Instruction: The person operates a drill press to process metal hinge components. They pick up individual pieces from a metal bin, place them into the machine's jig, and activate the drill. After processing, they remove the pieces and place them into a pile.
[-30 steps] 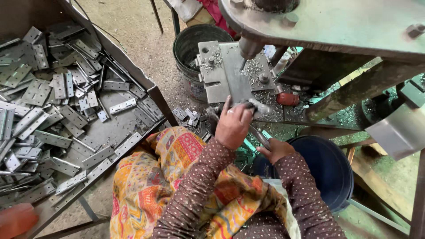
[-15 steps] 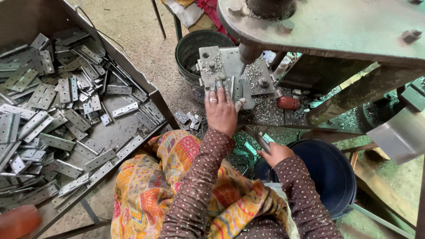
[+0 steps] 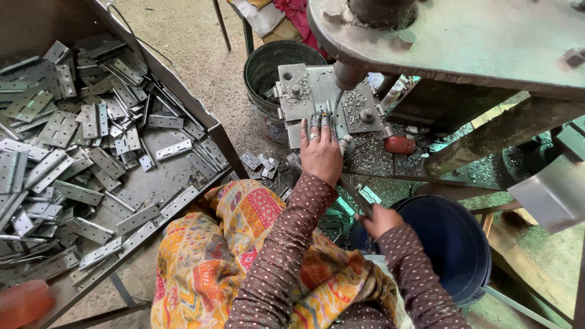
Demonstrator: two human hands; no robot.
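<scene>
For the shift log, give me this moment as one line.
left hand: pressing part on press bed | right hand: gripping lever | tray: hinges | blue bucket: beside right hand

A large metal tray (image 3: pixel 183 176) at left holds a loose pile of flat grey hinge plates (image 3: pixel 67 152). A dark metal bucket (image 3: pixel 268 73) stands far centre. A blue bucket (image 3: pixel 457 244) sits near right. Metal shavings (image 3: pixel 378 161) litter the floor.

Left hand (image 3: pixel 320 153) fingertips cover whatever sits on the press plate (image 3: pixel 304 97) (piece underneath not readable). Right hand (image 3: pixel 379 219) grips a lever (image 3: pixel 356 196), lower end hidden. Blurred orange shape (image 3: pixel 24 303) near-left corner, cut off.
</scene>
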